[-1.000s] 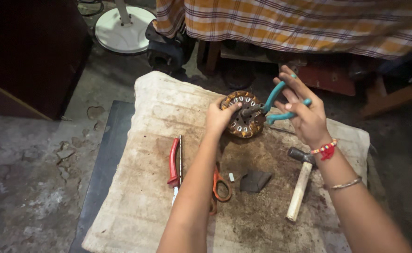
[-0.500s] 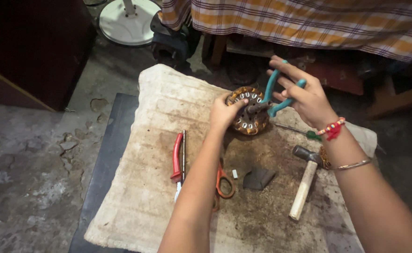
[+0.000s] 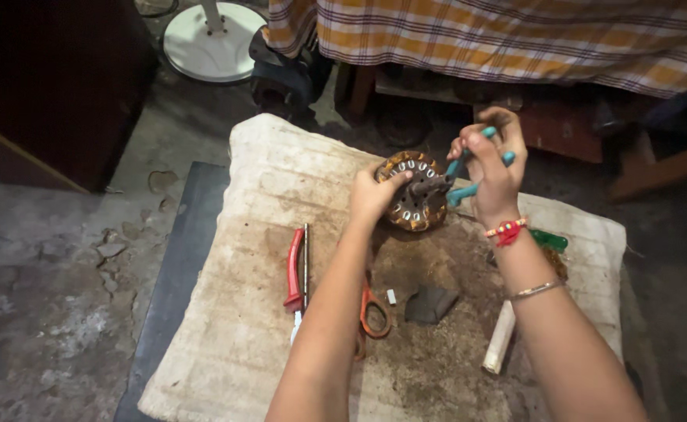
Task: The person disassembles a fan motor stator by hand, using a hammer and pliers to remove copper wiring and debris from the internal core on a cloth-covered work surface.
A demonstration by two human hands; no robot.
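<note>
A round motor stator with copper windings point(image 3: 413, 205) stands tilted on a stained white cloth pad point(image 3: 265, 312). My left hand point(image 3: 373, 194) grips its left rim. My right hand point(image 3: 493, 166) squeezes teal-handled pliers point(image 3: 468, 173), whose jaws bite the centre of the stator. A red thread band and a thin metal bangle circle my right wrist.
On the pad lie a red-handled tool point(image 3: 295, 270), orange-handled scissors point(image 3: 373, 312), a dark flat scrap point(image 3: 431, 303) and a hammer's pale handle point(image 3: 499, 337). A green-handled tool point(image 3: 548, 241) lies behind my right wrist. A white round fan base point(image 3: 212, 41) and checked cloth point(image 3: 515, 35) are beyond.
My right hand has swung the pliers from spread and upright to clenched, closer over the stator. The left hand keeps its hold on the rim.
</note>
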